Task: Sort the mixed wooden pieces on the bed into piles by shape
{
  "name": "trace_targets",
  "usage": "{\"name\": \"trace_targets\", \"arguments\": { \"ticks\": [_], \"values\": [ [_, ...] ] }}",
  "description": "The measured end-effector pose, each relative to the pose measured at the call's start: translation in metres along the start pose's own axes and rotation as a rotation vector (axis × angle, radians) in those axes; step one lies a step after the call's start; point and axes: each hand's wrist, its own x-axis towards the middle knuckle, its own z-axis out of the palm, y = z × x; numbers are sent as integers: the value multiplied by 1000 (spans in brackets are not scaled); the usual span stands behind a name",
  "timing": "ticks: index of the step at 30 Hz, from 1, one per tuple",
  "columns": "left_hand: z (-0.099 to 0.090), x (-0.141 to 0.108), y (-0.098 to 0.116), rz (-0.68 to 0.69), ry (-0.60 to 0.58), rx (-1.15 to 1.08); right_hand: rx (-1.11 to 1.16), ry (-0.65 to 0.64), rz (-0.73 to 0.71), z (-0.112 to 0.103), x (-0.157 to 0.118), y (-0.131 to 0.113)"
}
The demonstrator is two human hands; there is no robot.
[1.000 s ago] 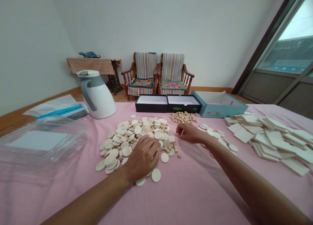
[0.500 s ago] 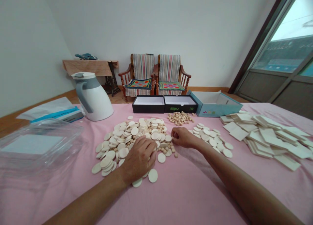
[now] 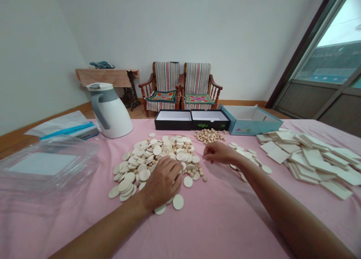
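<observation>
My left hand point(image 3: 163, 180) lies over the near right side of a heap of pale round wooden discs point(image 3: 138, 153), its fingers slightly bent and spread across the discs. Mixed into that heap, mostly on its right side, are small wooden cubes point(image 3: 194, 173). Just right of the heap, my right hand point(image 3: 216, 152) is closed with fingers curled in a pinch; whatever is in it is hidden. Behind this hand sits a separate pile of small wooden pieces point(image 3: 210, 135). A smaller group of discs point(image 3: 251, 155) lies to its right, partly covered by my forearm.
Two black boxes point(image 3: 173, 125) and a light blue box point(image 3: 254, 125) stand along the table's far edge. Square wooden tiles point(image 3: 316, 157) are heaped at right. A white and grey jug point(image 3: 114, 114) and a clear plastic container point(image 3: 50, 157) occupy the left of the pink cloth point(image 3: 203, 221).
My right hand has moved off the edge of the mixed heap, right and slightly farther away, with its fingers closed. My left hand stays on the discs. The view has shifted slightly.
</observation>
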Motion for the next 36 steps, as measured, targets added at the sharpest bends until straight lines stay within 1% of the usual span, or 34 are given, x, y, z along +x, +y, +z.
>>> {"name": "trace_targets", "arguments": {
  "ticks": [1, 2, 3, 6, 8, 12, 14, 18, 21, 23, 25, 27, 28, 29, 30, 31, 34, 35, 36],
  "values": [
    [0, 0, 0, -4, -4, -3, -4, -102, -1, 4, -3, -6],
    [0, 0, 0, -7, -6, -6, -28, -160, 0, 8, -5, -12],
    [1, 0, 0, -9, -5, -9, -72, -177, 1, 12, -7, -18],
    [1, 0, -1, -9, -2, -9, -225, -104, 26, 21, -11, -31],
    [1, -1, -1, -10, -4, -7, -256, -80, 47, 23, -11, -34],
    [1, -1, -1, -11, -12, -14, -208, -122, 68, 21, -10, -32],
    [1, -1, -1, -10, -16, -14, -217, -123, 81, 20, -10, -30],
    [0, 0, -1, -4, -17, -6, -321, -43, 46, 22, -10, -29],
    [-1, 1, 0, -3, -13, -4, -370, -5, 17, 21, -6, -24],
    [0, 1, 0, 1, -2, -5, -397, 78, 54, 17, -1, -15],
    [0, 1, 0, 4, 7, -7, -399, 266, 115, 11, 4, -6],
    [1, 0, 0, 3, 12, -10, -337, 472, 142, 5, 8, 2],
    [1, 0, -1, 2, 12, -11, -286, 538, 131, 2, 9, 4],
    [1, 0, -1, 1, 9, -13, -232, 554, 107, 0, 9, 4],
    [1, 0, -1, 2, 5, -14, -181, 506, 71, -1, 8, 3],
    [1, 0, -1, 1, 0, -16, -137, 402, 33, -2, 6, 1],
    [1, 0, -1, -5, -8, -23, -74, -5, -23, 4, -4, -13],
    [1, 0, -1, -6, -7, -24, -93, -86, -30, 7, -7, -19],
    [1, 0, -1, -6, -5, -24, -138, -118, -38, 11, -11, -24]
  ]
}}
